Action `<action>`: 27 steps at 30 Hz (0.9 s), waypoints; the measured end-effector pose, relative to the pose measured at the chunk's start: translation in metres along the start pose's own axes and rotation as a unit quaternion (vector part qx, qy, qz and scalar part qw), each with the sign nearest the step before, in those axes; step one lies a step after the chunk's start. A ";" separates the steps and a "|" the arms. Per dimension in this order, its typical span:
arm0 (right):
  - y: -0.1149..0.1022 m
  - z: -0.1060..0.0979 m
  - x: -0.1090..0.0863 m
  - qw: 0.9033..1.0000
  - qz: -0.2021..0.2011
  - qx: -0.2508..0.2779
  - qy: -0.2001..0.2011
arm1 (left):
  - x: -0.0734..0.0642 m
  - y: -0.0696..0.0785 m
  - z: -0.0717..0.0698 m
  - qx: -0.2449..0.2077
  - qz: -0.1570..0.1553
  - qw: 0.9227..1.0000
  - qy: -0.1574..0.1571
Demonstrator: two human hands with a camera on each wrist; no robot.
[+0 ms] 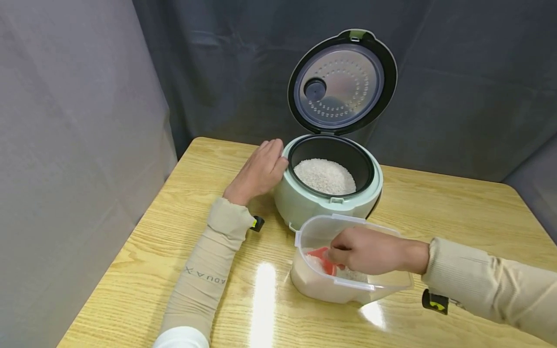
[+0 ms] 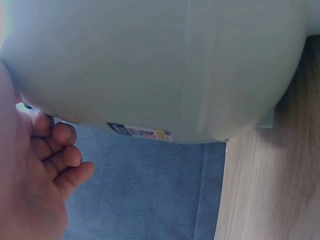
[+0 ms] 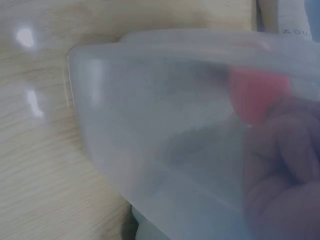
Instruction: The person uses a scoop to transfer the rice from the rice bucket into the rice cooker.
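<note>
A pale green rice cooker (image 1: 283,203) stands on the table with its lid (image 1: 348,72) raised. White rice (image 1: 326,176) lies in its dark inner pot (image 1: 362,164). My left hand (image 1: 258,169) rests against the cooker's left side near the rim; in the left wrist view its fingers (image 2: 70,155) are loosely bent beside the cooker's wall. In front of the cooker is a clear plastic container (image 1: 319,290) with rice in it. Inside it my right hand (image 1: 365,249) grips a red measuring cup (image 1: 322,258), which touches the rice. The cup (image 3: 255,92) shows blurred through the container wall.
The wooden table (image 1: 457,208) extends to both sides of the cooker and container. A dark curtain (image 1: 226,72) hangs behind it, and a grey panel (image 1: 74,145) borders the left side. A dark cord (image 1: 375,205) runs down the cooker's right side.
</note>
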State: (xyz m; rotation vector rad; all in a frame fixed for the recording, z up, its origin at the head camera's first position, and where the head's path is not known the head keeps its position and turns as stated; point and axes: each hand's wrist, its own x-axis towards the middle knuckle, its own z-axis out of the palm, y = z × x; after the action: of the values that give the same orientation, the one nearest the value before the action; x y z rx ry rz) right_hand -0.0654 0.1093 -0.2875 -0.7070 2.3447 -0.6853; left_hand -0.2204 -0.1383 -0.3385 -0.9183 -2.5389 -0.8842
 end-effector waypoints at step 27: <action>-0.007 -0.022 -0.041 0.982 0.069 0.173 0.018 | 0.000 0.002 0.000 0.007 0.008 1.000 0.007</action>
State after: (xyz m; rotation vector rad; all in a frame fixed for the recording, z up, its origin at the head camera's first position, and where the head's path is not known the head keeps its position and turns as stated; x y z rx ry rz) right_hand -0.0495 0.1362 -0.2526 -0.3760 2.2000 -1.0154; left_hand -0.2190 -0.1372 -0.3378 -0.9240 -2.5196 -0.8648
